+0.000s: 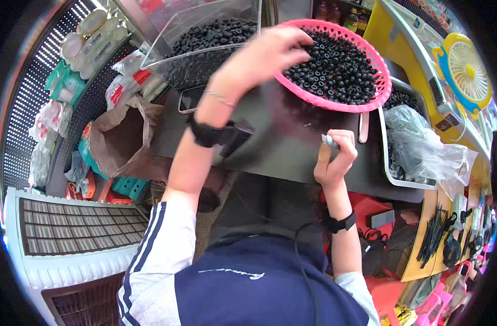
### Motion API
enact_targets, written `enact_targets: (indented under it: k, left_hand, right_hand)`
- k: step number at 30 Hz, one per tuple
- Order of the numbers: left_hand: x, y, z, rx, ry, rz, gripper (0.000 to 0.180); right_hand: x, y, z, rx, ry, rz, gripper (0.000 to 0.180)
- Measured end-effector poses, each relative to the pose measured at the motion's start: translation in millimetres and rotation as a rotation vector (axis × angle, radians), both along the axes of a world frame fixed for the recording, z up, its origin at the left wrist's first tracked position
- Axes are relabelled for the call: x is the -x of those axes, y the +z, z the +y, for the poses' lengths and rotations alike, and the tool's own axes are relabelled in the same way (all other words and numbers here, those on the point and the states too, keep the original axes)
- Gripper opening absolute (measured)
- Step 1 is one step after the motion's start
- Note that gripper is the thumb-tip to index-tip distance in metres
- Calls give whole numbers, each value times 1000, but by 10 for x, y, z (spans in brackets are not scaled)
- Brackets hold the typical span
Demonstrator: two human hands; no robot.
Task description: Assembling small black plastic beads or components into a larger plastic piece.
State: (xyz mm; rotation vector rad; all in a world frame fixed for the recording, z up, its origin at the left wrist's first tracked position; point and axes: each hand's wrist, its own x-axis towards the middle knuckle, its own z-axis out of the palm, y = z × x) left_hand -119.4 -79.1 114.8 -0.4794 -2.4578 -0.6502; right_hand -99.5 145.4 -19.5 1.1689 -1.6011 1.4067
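Observation:
A pink plastic basket [387,89] full of small black rings [335,70] stands at the far side of the dark table [281,157]. My left hand [273,54] is over its left rim, slightly blurred, fingers apart and bent toward the rings; I see nothing held in it. Nearer to me, in front of the basket, my right hand [335,160] is closed around a small grey tool [330,141] with a pale tip. The fingers cover most of it, so its kind is hidden. A pale pink, flat strip-like thing [363,128] lies just right of that hand.
A clear bin [156,57] of similar black pieces stands at the far left, with a phone [189,100] before it. On the right, a grey tray [387,146] carries a clear plastic bag [414,136]. A brown bag [115,138] stands open on the left.

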Motion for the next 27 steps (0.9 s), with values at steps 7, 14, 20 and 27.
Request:
enact_targets:
  k: [7,14,20,27]
  left_hand:
    - [862,-499,613,194,-358,-489,28]
    - [865,-540,666,191,-305,-496,18]
    - [441,-413,408,-216,-232,-180,19]
    - [-910,-579,594,-779,-65,-20,27]
  right_hand:
    - [-20,-16,-6,62,20,-106,27]
    - [10,-38,-1,98,32,-139,25]
    - [35,-122,-8,90,63,-181,21]
    - [4,-122,-24,32,69,-158,20]
